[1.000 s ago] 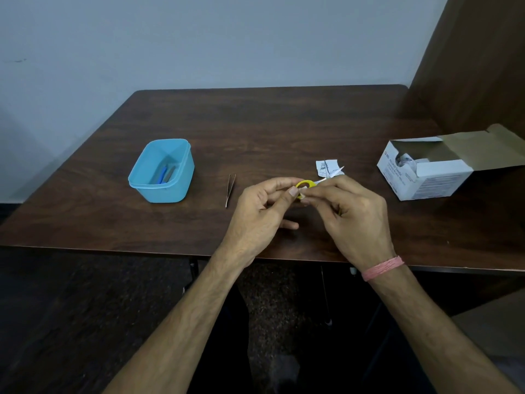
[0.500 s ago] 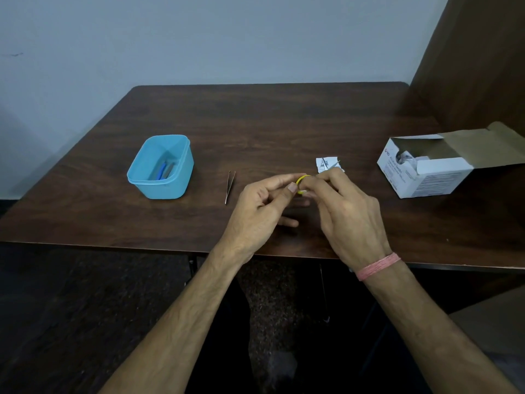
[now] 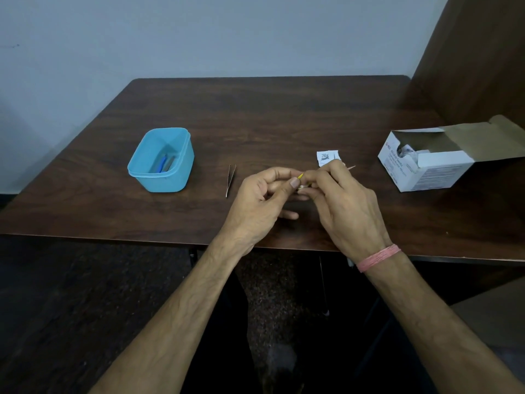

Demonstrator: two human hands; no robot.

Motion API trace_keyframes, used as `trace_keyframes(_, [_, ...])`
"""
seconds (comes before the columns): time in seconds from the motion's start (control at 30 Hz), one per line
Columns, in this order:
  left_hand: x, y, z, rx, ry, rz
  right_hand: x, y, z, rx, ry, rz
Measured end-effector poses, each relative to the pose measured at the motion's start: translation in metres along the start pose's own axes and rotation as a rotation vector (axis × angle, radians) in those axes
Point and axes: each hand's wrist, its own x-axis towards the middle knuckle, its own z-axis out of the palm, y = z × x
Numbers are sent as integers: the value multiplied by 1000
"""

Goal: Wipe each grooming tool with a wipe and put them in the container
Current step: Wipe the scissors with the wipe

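Both hands, left hand (image 3: pixel 257 200) and right hand (image 3: pixel 343 207), now pinch the small yellow-handled scissors (image 3: pixel 300 176) edge-on between fingertips, turned since a second ago, wiping apparently continuing.

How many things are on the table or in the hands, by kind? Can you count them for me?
Grooming tools: 4, which are tweezers on the table, a yellow-handled tool held by both hands, and what look like 2 in the tub
Blue tub: 1
Cardboard box: 1
Torn wipe packet: 1
Total: 7
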Motion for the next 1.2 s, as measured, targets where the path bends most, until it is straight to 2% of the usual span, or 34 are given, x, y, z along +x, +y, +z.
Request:
trace_keyframes(0.2, [0, 0, -1, 20, -25, -11, -3, -3, 0, -107, 8, -15])
trace_keyframes(0.43, [-1, 8, -1, 4, -14, -68, 0, -1, 0, -46, -87, -68])
trace_keyframes(0.6, [4, 6, -2, 184, 76, -36, 0, -4, -3, -13, -94, -98])
trace_keyframes(0.87, [7, 6, -18, -27, -69, -78, 1, -8, -3, 15, -46, -58])
trace_keyframes(0.97, [6, 9, -22, -97, -83, -119, 2, -8, -6, 76, -78, -87])
trace_keyframes(1.2, [7, 20, -17, -24, -135, -155, 2, -3, 0, 13, -158, -217])
